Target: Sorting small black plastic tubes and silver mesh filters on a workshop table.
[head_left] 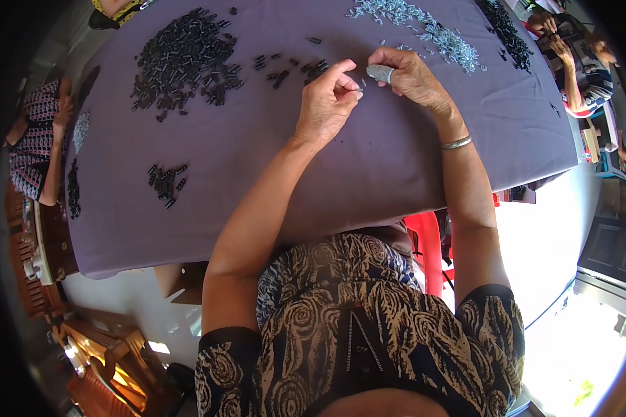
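Note:
Over the far middle of the table, my left hand point(325, 104) is closed in a pinch. A tiny pale piece shows at its fingertips, too small to name. Just right of it, my right hand point(414, 78) grips a greyish, speckled oval object point(379, 72) between thumb and fingers; its kind is unclear. The two hands are close together but apart. Several small black cylindrical pieces point(278, 78) lie beyond and left of my left hand. Past my right hand spreads a heap of small clear pieces point(452, 45).
A purple cloth covers the table point(389, 167). A large heap of black pieces point(184, 62) lies far left, a smaller group point(165, 182) nearer. More black pieces point(504, 35) line the far right. Other people sit at left and right. A red chair point(426, 250) stands below the near edge.

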`<action>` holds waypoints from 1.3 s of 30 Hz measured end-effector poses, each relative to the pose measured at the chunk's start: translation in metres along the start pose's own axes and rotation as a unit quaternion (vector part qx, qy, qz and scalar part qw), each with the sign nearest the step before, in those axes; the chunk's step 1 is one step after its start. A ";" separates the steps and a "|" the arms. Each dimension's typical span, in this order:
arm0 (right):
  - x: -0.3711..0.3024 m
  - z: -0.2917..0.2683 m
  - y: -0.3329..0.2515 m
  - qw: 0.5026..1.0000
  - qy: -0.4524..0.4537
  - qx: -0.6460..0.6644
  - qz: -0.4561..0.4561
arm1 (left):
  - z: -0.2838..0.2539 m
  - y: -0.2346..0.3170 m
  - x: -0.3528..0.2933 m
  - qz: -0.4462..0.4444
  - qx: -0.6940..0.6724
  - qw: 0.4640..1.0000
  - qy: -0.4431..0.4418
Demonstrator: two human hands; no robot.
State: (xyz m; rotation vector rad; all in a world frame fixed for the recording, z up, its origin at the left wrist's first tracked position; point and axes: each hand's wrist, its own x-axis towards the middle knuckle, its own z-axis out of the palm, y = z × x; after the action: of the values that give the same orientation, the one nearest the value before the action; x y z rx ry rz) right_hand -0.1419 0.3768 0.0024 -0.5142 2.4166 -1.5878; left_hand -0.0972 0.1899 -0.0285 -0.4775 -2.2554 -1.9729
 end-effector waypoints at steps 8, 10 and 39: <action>-0.002 -0.008 0.002 0.999 0.012 -0.018 -0.027 | -0.007 -0.006 0.002 0.037 0.077 0.996 -0.015; -0.002 -0.008 0.000 0.999 0.002 -0.037 0.000 | -0.006 -0.003 0.001 0.017 0.005 1.000 -0.020; 0.006 -0.018 0.021 0.979 0.191 -0.070 -0.031 | -0.013 -0.006 0.003 0.082 0.166 0.981 0.048</action>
State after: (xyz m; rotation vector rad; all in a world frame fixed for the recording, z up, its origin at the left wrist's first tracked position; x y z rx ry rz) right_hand -0.1572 0.3975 -0.0096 -0.3320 2.8355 -1.6798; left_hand -0.1032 0.1772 -0.0313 -0.4969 -2.3349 -1.4711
